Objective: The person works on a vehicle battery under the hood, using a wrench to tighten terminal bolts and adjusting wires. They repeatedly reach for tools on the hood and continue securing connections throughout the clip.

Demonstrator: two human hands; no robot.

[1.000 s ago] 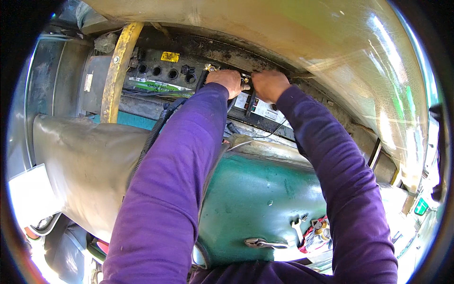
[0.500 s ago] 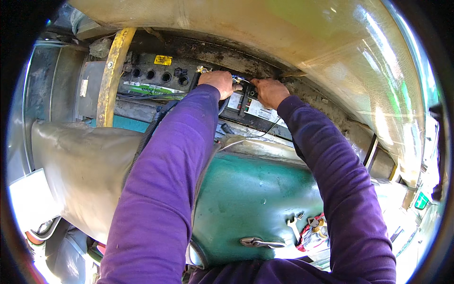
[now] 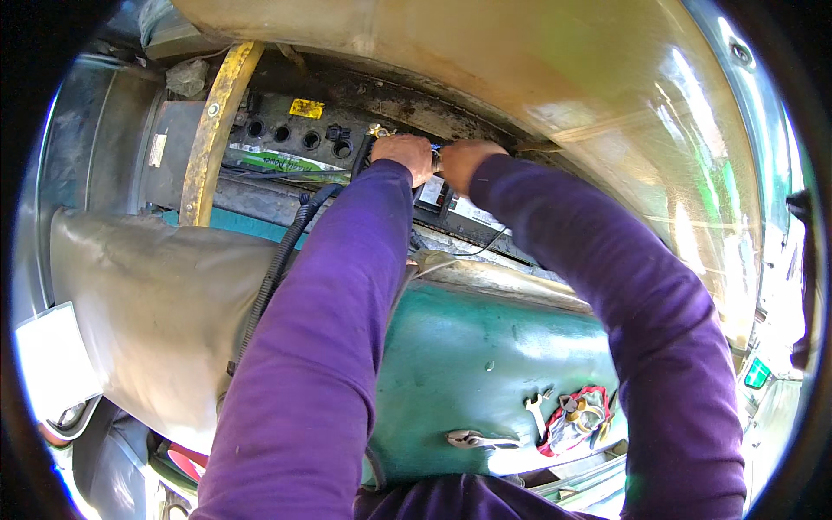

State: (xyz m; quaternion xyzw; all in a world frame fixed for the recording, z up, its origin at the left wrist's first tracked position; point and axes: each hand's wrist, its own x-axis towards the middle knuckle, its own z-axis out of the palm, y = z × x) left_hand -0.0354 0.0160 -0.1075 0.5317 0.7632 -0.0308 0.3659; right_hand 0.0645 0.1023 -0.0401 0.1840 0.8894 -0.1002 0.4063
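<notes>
Left of our fingers (image 3: pixel 451 163) we saw matt plastic on the battery (image 3: pixel 296 139) and rough paint on the bar (image 3: pixel 208 152); below the fingers, the seat (image 3: pixel 446 364) looked smooth and glossy, the pliers (image 3: pixel 468 439) shiny metal, our sleeves (image 3: pixel 312 347) matt cloth.

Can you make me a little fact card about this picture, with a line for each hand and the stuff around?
Left hand: near a brass-coloured clamp; its grip is hidden
Right hand: close beside the left one; its grip is hidden too
Black battery: open round holes on top
Yellow bar: left of the holes
Green cushion: pliers, wrench and red-edged cloth lie on it
Sleeves: purple
</notes>
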